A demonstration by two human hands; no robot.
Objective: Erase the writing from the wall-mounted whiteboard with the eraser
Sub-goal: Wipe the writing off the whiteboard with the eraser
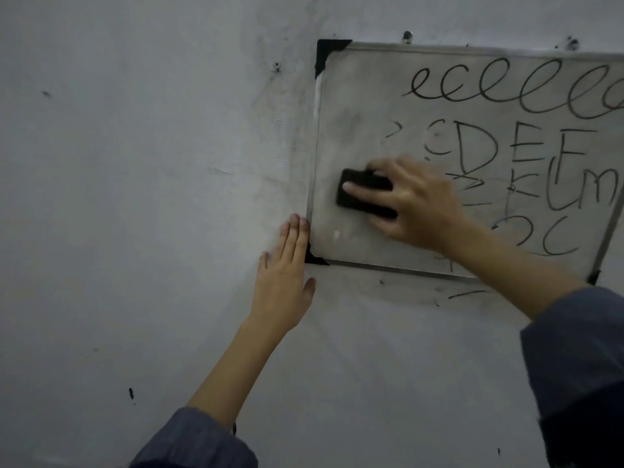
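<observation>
A whiteboard (pixel 354 96) with a metal frame and black corner caps hangs on the wall at the upper right. Black writing (pixel 526 146) covers its middle and right: a row of loops on top, letters below. The left strip of the board is smeared grey. My right hand (pixel 415 204) grips a black eraser (pixel 358 192) and presses it flat against the board's left part, fingers curled over it. My left hand (pixel 287 268) lies flat on the wall, fingers straight, touching the board's lower left corner.
The grey wall (pixel 135 197) around the board carries smudges and marker strokes (pixel 462 293) just under the frame. A screw (pixel 277 65) sticks out left of the board, a hook (pixel 407 37) above it. The board's right edge runs out of view.
</observation>
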